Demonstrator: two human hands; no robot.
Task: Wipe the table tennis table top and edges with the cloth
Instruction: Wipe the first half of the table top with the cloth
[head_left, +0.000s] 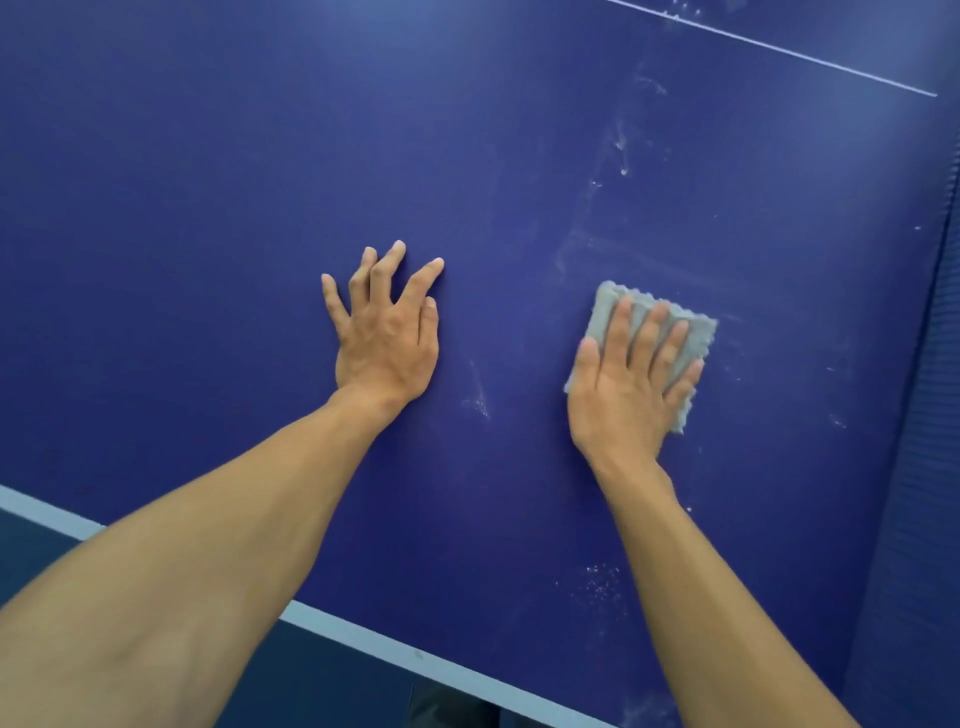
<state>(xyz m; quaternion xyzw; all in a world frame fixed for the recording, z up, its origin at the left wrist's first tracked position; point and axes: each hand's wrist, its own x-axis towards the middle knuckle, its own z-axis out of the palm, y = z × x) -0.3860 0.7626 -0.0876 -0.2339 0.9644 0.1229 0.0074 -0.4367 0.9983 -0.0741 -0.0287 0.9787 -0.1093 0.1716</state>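
Forearms are reaching in from the lower edge of the head view. Both are crossing the white border stripe (363, 636) of the table (208, 182) and extending over its blue top.

Right hand (631, 384) is lying palm down on the grey cloth (602, 317). Its fingers (652, 332) are lying straight and close together, pressing the cloth to the table rather than curling round it. The thumb is resting along the cloth's left edge. Cloth is sitting folded into a rough square with no marked long axis. It is showing beyond the fingertips on the far side and past the little finger on the right.

Left hand (387, 338) is resting on bare table, well apart from the cloth to its left. Its fingers (421, 278) are standing spread and arched, tips bearing on the surface and holding nothing. Judged to be bracing the body.

Dust streaks (621, 156) are showing on the far side of the cloth, ahead of the right fingertips. Further specks (600, 579) are lying beside the right forearm.

Judgement: the coming stroke is calling for a push away from the body into those streaks, and the right hand is the one placed for it.
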